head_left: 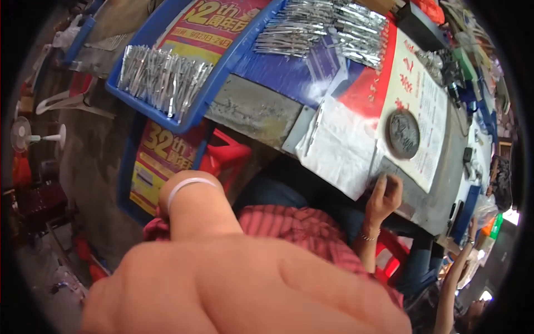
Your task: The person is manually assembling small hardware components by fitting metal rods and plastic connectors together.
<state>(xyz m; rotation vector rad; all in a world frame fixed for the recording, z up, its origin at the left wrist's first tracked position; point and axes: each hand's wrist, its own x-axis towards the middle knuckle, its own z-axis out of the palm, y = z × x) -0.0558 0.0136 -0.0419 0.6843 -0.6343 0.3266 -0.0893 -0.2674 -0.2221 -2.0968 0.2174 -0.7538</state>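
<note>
My left hand [239, 284] looms large and slightly blurred across the lower part of the head view. One bent finger [194, 214] wears a pale band; the other fingertips are hidden, so its grip does not show. At the front edge of the table is my right hand [384, 197], a bracelet on its wrist, with the fingers curled together. Whether anything small lies in them I cannot make out. Right beside it are a crumpled white sheet [339, 147] and a dark round disc [404, 133], which lies on a printed red-and-cream sheet [425, 106].
A blue tray [183, 123] holds a row of thin silvery metal strips [164, 80]. More strips [295, 28] lie on a dark blue sheet [272, 75]. Below are a red stool [225, 153] and a second tray [127, 186]. Another person's arm [453, 284] shows at right.
</note>
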